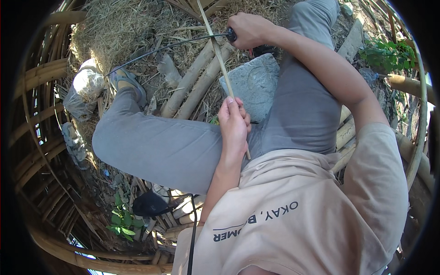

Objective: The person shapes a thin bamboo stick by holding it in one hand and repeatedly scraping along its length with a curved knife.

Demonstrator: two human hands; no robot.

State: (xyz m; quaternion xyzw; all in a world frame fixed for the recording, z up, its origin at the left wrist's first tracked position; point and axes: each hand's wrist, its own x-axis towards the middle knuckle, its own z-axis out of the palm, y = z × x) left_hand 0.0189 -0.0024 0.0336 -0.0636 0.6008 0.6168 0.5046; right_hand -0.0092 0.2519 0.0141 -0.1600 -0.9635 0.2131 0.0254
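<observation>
A long, narrow bamboo strip point(222, 64) slants from the top of the view down toward my lap. My left hand point(233, 126) is closed around its lower part, the thumb lying along it. My right hand point(251, 31) grips the black handle of a long-bladed knife point(169, 46). Its thin dark blade reaches left and crosses the strip's upper part; whether the edge bites into it I cannot tell. Below the blade, between my spread legs, sits a rough grey stone block point(254, 78), partly behind the strip and left hand.
Bamboo poles point(196, 79) lie left of the stone. Dry straw point(119, 25) covers the upper left ground, and a clear plastic bag point(82, 94) stands near my left foot. A black pouch point(150, 204) lies below my left leg. Bamboo slats point(43, 133) curve along the left side.
</observation>
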